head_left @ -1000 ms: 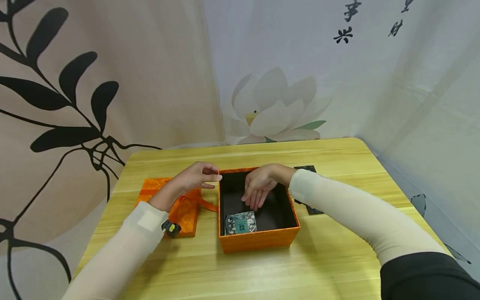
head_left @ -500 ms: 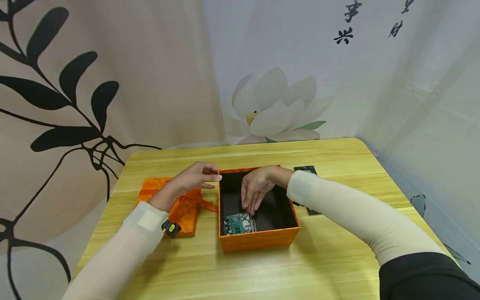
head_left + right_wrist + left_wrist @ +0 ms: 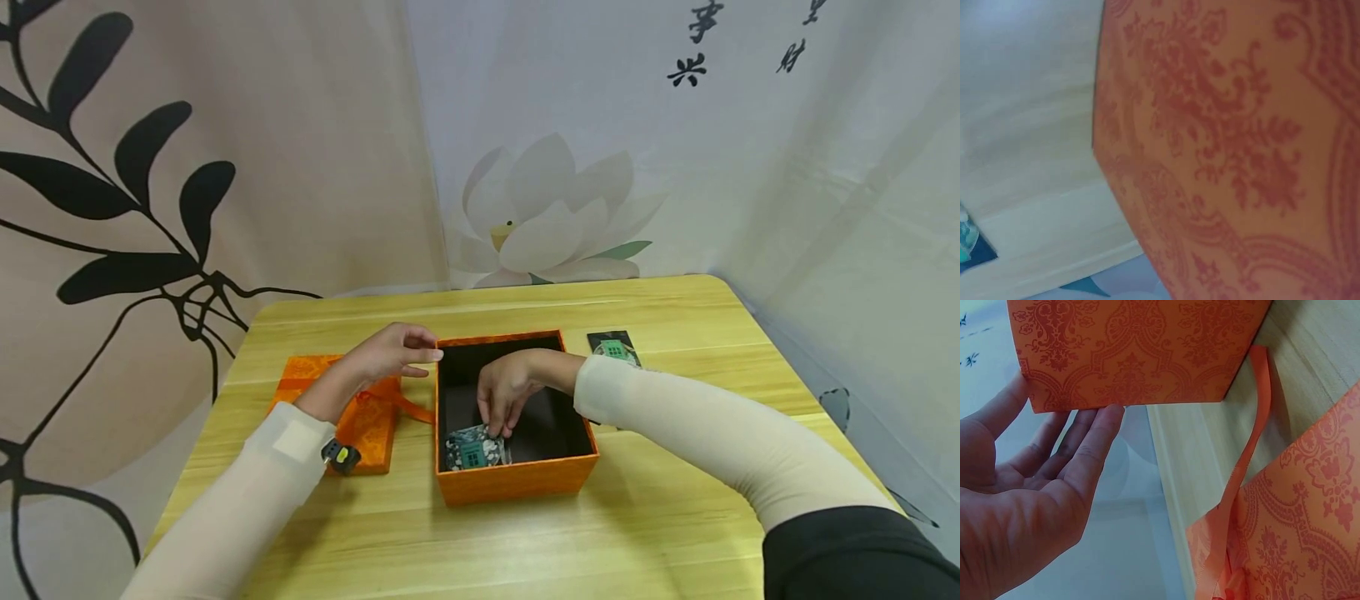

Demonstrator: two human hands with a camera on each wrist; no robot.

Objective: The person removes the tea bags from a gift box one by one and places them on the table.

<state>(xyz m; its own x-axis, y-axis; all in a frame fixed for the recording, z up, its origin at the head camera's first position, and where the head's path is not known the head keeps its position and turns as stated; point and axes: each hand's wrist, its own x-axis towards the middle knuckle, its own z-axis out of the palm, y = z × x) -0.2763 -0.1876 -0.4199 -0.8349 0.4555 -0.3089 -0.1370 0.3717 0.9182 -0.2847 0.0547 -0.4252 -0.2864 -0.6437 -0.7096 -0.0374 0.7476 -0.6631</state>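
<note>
An orange patterned gift box with a black interior stands uncovered on the table. My left hand is at its far left corner, fingers loosely bent. In the left wrist view the thumb and fingertips touch the box's outside edges. My right hand reaches into the box and pinches the upper edge of a small flat floral-patterned pack with a teal label. This pack lies in the near left corner, slightly tilted. The right wrist view shows only the box's outer wall up close; the hand is hidden there.
The orange lid with a ribbon lies left of the box, partly under my left forearm. Right of the box is a dark card with a green label, partly hidden by my right sleeve. A printed curtain hangs behind the table.
My right hand has come down and nearer inside the box, from above its floor to the pack's edge. The pack has shifted slightly left and tilted. The left hand stays in place.
</note>
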